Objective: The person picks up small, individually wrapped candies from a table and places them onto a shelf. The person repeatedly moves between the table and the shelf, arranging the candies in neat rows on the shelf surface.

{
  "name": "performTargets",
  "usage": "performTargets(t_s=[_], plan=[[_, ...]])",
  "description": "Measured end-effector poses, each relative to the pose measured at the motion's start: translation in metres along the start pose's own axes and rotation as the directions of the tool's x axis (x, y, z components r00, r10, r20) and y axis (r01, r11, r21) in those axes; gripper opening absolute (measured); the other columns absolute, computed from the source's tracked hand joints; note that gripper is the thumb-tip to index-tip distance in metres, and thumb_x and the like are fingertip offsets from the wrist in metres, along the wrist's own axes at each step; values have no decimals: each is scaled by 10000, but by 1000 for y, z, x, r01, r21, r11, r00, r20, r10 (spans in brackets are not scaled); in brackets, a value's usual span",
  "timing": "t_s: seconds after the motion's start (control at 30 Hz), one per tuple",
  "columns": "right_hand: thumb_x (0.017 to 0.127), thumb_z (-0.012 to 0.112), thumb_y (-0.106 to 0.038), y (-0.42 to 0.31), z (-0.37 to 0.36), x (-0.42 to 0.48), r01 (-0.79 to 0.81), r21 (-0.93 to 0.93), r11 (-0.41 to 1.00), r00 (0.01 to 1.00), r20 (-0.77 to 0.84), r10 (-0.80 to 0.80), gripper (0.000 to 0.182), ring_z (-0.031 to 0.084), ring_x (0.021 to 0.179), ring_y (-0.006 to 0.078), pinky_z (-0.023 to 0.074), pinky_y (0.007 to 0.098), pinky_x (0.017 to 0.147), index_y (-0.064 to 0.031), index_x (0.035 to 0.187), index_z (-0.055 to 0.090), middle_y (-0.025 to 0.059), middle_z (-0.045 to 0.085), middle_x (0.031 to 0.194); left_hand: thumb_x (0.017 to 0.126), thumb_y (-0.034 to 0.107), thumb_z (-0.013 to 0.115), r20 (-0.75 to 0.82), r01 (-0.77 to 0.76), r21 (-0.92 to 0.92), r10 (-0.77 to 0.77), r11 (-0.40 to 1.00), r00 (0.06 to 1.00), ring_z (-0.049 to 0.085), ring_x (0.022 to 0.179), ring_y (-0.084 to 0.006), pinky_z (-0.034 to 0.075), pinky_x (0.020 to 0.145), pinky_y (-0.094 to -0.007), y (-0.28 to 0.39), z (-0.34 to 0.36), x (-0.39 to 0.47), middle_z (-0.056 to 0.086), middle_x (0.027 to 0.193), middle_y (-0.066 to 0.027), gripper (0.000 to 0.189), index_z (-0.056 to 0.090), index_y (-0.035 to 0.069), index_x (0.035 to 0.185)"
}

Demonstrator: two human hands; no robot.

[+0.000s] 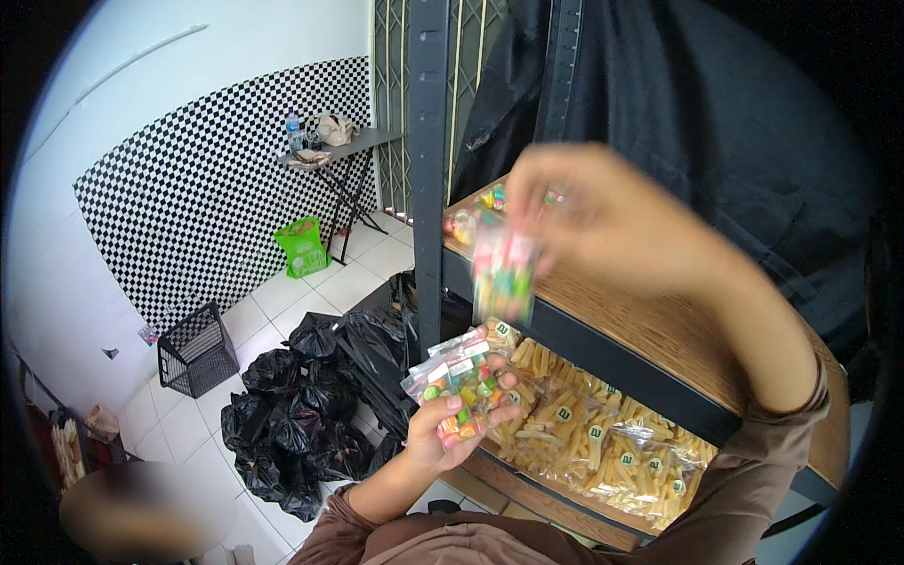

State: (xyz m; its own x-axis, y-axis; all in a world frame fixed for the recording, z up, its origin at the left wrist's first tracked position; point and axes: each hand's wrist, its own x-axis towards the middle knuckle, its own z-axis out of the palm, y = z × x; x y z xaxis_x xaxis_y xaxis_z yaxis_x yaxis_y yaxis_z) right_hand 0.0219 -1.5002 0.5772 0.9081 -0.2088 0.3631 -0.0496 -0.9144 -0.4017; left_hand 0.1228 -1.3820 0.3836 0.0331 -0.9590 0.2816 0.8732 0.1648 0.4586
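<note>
My left hand (452,427) grips several small clear zip bags of colourful candies (462,395), fanned over one another. Above it, blurred by motion, my right hand (565,212) holds a similar bag of candies (503,275) by its top, hanging in front of the shelf edge. Behind my right hand, more colourful bagged candies (462,224) lie on the upper wooden shelf (635,318), at its far left corner. On the shelf below are many clear bags of pale yellow stick-shaped snacks (565,424) with round stickers.
A black shelf post (429,176) rises left of the shelves. Black plastic bags (304,417) cover part of the tiled floor, near a black basket (198,353). Farther back are a green bag (304,247) and a folding table (353,145). A blurred shape is at the lower left.
</note>
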Motion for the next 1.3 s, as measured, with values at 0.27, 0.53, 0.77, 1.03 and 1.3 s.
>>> performTargets(t_s=[0.27, 0.53, 0.77, 1.03, 1.3], plan=[[772, 550, -87, 71, -90, -19, -511, 253, 822, 839, -62, 541, 204, 557, 755, 126, 508, 232, 669, -5, 936, 460, 67, 529, 834, 700, 176, 528, 69, 38, -194, -25, 980, 997, 453, 951, -209, 439, 694, -303, -5, -23, -3, 458, 1068, -96, 622, 259, 53, 1247], [793, 534, -86, 94, -66, -16, -639, 256, 726, 763, 83, 642, 167, 543, 745, 92, 504, 200, 698, -15, 929, 468, 43, 494, 848, 713, 185, 507, 69, 30, -218, -16, 975, 997, 470, 929, -203, 425, 709, -295, -5, -23, 0, 468, 1049, -126, 533, 342, 13, 1190], [781, 500, -83, 87, -59, -18, -586, -175, 791, 797, 48, 601, 133, 546, 620, 85, 432, 208, 521, -13, 894, 488, 45, 516, 713, 714, 194, 511, 71, 51, -184, -39, 982, 997, 466, 934, -193, 421, 714, -298, -3, -24, 0, 468, 1045, -111, 526, 350, 8, 1179], [746, 560, -126, 88, -55, -18, -426, -409, 807, 866, 72, 494, 108, 500, 627, 78, 397, 222, 552, -23, 774, 545, 28, 529, 687, 743, 204, 509, 77, 35, -140, -25, 989, 997, 461, 955, -185, 419, 720, -307, -2, -22, 2, 453, 1108, -79, 533, 317, 55, 1217], [712, 591, -178, 22, -32, 0, -216, -248, 944, 975, -102, 196, 170, 548, 627, 125, 439, 268, 574, -12, 744, 570, 81, 583, 679, 777, 493, 472, 144, 25, -120, -8, 992, 990, 458, 941, -166, 416, 705, -304, 1, -16, 9, 449, 1114, -57, 643, 277, 104, 1251]])
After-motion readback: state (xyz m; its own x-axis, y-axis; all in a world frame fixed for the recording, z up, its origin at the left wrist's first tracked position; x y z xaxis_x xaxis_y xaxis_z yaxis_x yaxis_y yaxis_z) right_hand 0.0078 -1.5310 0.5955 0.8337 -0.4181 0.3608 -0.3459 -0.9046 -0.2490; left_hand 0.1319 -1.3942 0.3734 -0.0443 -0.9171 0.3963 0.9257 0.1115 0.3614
